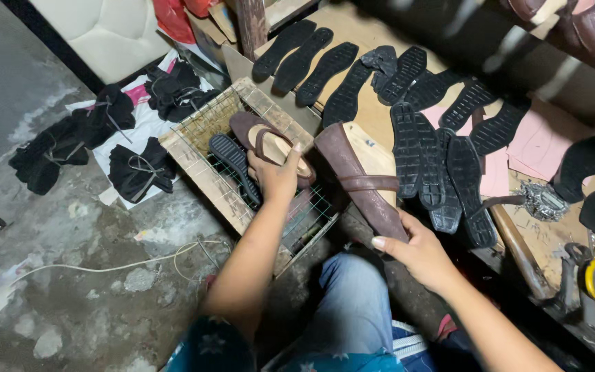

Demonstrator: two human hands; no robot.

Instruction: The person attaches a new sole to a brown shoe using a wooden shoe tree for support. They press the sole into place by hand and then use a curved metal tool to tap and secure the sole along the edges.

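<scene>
Head view: left hand (pixel 278 176) is grasping a brown strapped shoe (pixel 270 146) over the wire rack (pixel 194 162), right hand (pixel 418 251) is gripping its mate (pixel 363 180) just right of the rack; placing each likely calls for lowering level.

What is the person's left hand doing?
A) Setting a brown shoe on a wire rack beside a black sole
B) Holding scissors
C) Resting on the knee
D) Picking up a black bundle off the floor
A: the left hand grips a brown shoe over the wire rack, next to a black sole.
</scene>
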